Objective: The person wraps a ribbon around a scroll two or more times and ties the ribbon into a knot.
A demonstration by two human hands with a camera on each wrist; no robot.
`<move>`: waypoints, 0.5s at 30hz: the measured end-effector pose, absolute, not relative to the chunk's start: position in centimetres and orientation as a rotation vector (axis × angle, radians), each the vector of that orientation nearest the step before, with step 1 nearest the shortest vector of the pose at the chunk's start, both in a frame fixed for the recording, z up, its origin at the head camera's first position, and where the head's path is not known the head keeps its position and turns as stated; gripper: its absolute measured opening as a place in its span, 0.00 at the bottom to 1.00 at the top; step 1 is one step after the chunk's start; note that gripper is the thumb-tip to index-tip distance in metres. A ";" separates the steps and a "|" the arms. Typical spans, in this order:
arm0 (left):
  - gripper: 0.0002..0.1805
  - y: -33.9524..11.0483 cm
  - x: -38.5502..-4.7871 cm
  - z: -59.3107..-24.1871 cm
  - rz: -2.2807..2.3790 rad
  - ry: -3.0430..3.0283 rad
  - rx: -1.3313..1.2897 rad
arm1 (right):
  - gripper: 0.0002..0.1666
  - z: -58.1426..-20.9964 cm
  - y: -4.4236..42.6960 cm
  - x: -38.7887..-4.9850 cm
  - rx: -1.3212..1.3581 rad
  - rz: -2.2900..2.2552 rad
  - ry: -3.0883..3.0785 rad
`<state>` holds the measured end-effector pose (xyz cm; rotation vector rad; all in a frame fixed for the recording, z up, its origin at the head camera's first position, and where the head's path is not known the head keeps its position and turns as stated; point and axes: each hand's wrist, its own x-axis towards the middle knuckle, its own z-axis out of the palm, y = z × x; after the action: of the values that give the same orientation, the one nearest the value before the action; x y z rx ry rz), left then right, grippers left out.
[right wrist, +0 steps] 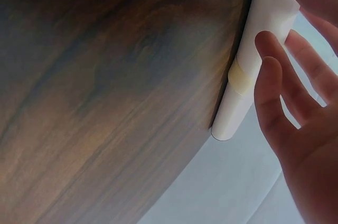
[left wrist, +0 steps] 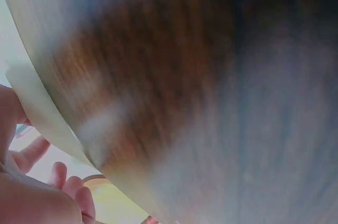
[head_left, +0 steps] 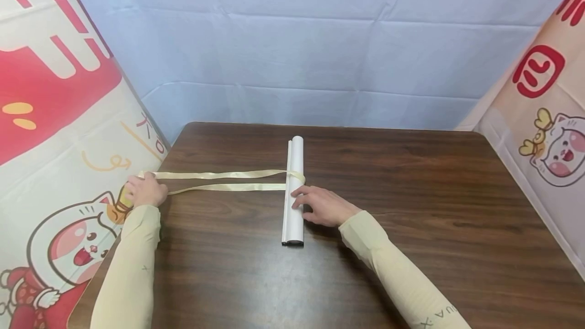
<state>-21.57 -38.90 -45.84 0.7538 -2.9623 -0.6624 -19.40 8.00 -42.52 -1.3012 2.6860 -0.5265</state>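
White roll (head_left: 295, 221) between hands (head_left: 147, 190) (head_left: 325, 206), right seemingly touching.

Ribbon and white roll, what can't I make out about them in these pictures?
- The ribbon at its left: head view, hidden by the left hand, so a loop or loose ends can't be told.
- Any ribbon beneath the white roll: head view, covered by the roll.
- The roll's near end: right wrist view, cut off by the top edge.
- The roll in the left wrist view: not discernible; blurred tabletop fills most of it.
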 end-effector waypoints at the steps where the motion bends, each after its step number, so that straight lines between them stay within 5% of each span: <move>1: 0.33 -38.9 -21.6 -45.9 -0.660 -2.949 0.772 | 0.14 -42.5 8.0 -19.4 -1.294 -0.526 2.685; 15: 0.43 -39.1 -21.2 -45.3 -0.575 -2.924 1.045 | 0.14 -42.3 7.9 -19.2 -1.262 -0.517 2.691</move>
<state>-21.25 -39.09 -45.27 1.0450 -2.9242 -0.5754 -19.22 7.87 -42.30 -1.2622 2.6910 -0.5173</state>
